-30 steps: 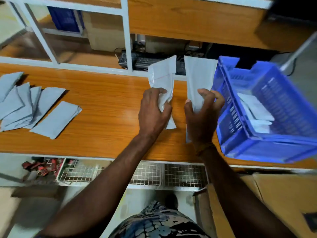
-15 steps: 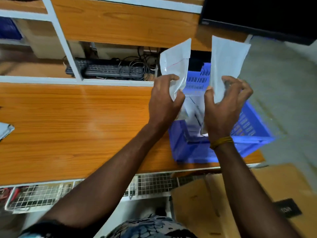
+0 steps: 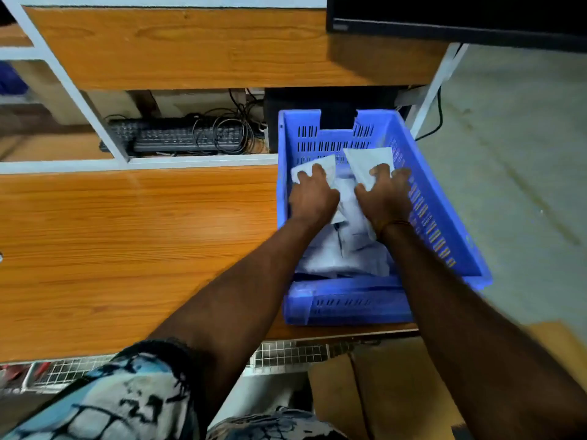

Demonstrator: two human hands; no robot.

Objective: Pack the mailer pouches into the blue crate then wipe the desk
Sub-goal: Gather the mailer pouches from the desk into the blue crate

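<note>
The blue crate [image 3: 444, 217] stands on the right end of the wooden desk [image 3: 127, 249]. Both my hands are down inside it. My left hand [image 3: 313, 195] grips a white mailer pouch [image 3: 327, 165] against the crate's far left side. My right hand [image 3: 386, 193] grips another white mailer pouch [image 3: 365, 161] beside it, toward the far right wall. Several more pouches [image 3: 343, 252] lie piled on the crate floor beneath my wrists, partly hidden by my forearms.
A black keyboard with tangled cables [image 3: 184, 138] sits on the shelf behind the desk. A dark monitor [image 3: 460, 17] hangs at top right. A white shelf post [image 3: 79, 100] rises at the left. A cardboard box [image 3: 397, 392] stands below the desk's front edge.
My hands have lowered both pouches from above the crate down into it. The view has swung right, so the pile of pouches at the desk's left is out of sight.
</note>
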